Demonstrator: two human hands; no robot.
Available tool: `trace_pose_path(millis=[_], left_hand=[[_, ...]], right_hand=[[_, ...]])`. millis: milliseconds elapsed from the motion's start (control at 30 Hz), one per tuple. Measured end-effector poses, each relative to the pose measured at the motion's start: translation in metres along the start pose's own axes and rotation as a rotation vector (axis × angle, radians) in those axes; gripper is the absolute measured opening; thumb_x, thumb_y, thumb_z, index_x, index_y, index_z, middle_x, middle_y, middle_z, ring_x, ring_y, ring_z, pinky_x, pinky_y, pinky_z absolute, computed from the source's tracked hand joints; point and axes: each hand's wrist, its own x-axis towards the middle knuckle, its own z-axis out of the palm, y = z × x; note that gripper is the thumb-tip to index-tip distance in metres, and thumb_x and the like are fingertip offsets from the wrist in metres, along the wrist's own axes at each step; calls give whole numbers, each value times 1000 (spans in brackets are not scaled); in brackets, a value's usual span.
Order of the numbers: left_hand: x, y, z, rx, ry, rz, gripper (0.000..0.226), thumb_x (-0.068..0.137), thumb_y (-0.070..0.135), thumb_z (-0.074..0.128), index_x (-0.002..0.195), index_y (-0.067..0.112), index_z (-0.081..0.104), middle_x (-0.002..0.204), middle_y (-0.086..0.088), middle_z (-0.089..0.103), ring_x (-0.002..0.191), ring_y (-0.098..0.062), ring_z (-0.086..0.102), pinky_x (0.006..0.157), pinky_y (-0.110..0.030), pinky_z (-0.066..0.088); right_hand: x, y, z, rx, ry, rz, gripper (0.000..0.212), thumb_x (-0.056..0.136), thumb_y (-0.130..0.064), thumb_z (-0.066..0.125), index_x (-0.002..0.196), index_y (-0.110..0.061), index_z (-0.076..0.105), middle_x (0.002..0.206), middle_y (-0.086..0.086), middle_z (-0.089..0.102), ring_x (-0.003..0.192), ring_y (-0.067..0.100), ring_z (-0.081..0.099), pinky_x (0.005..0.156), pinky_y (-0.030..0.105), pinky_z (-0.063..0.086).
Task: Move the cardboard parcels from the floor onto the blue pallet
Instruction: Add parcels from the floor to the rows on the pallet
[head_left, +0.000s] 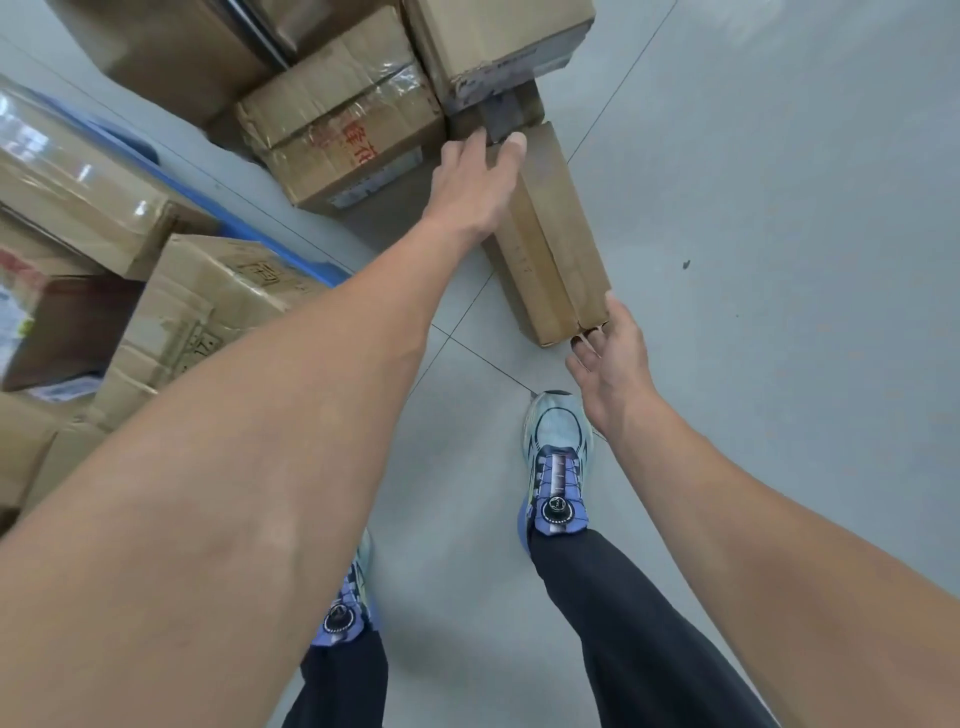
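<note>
Your right shoe (556, 457), pale blue with a dial closure, stands ahead of your left shoe (345, 608); dark trousers (623, 623) cover your legs; a small dark speck (686, 264) lies well to the right.

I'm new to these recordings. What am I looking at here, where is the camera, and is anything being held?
There is no machine: one camera worn on a person's head looks down at their bare arms and shoes. On the grey floor lies a long parcel. The left hand lies over its far end; whether the fingers curl round it is unclear. The right hand pinches its near end, thumb on top. A pile of parcels stands beyond it, and stacked parcels sit on the blue pallet at the left.
</note>
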Motion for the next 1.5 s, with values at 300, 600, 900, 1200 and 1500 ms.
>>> trace_pose_path(millis=[300, 600, 900, 1200, 1500], left_hand=[[-96, -2, -28, -263, 45, -127, 42, 95, 70, 32, 90, 30, 44, 130, 0, 36, 117, -23, 42, 96, -45, 34], [-216, -14, -91, -536, 199, -134, 75, 89, 79, 33, 136, 31, 65, 147, -6, 51, 138, -25, 49, 121, -47, 31], [-347, -58, -164, -795, 457, 56, 77, 97, 73, 28, 153, 24, 49, 156, 6, 51, 147, -13, 40, 125, -45, 27], [-471, -202, -211, -965, 718, -108, 81, 97, 71, 33, 160, 21, 36, 165, -1, 36, 152, -16, 31, 127, -44, 21], [-562, -369, -221, -1090, 815, -261, 73, 96, 70, 31, 154, 27, 40, 137, 12, 53, 132, -14, 42, 101, -30, 28]], right_hand=[[-64, -29, -19, -116, 61, -209, 76, 89, -63, 58, 155, -30, 42, 156, -7, 49, 142, 15, 48, 121, 46, 37], [-176, -94, 13, -370, -12, -484, 96, 68, -80, 54, 152, -33, 49, 157, -8, 46, 148, 14, 38, 125, 46, 27], [-299, -79, 93, -539, -169, -721, 82, 78, -69, 53, 148, -27, 56, 157, -11, 50, 147, 9, 41, 125, 39, 28], [-393, 53, 184, -725, -467, -881, 24, 90, -54, 49, 92, -39, 68, 110, -20, 64, 105, 2, 55, 105, 30, 42], [-414, 225, 236, -1016, -665, -729, 28, 88, -44, 45, 96, -29, 68, 101, -6, 61, 95, 9, 52, 89, 35, 47]])
